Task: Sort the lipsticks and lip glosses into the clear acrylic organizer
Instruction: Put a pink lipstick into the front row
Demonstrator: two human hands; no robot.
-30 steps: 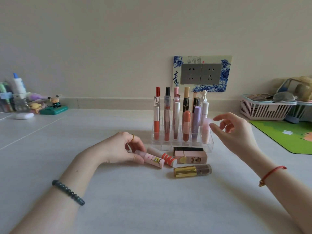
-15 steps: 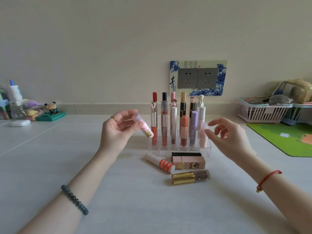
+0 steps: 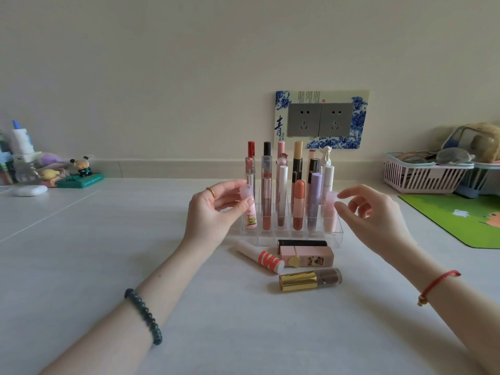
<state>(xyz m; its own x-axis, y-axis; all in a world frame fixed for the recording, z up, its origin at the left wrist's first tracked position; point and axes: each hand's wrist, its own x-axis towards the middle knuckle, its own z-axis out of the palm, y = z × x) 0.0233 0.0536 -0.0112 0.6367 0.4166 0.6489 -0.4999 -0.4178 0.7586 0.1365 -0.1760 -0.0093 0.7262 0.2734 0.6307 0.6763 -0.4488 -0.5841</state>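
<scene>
The left hand [image 3: 208, 212] pinched a pink cartoon-printed tube [image 3: 250, 209] upright at the left end of the clear organizer [image 3: 338, 234], seemingly in its front slot. The right hand [image 3: 376, 215] hovered, fingers loosely spread, beside the organizer's right end, holding nothing.

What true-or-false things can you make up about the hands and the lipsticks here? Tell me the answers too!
1. The left hand holds a pink tube with a cartoon sticker. True.
2. The gold-capped tube stands upright in the clear organizer. False: it lies on its side on the table, in front of the organizer.
3. The right hand grips the purple tube. False: that hand holds nothing, and the purple tube stands in the organizer.
4. A white tube with orange stripes lies on the table. True.
</scene>
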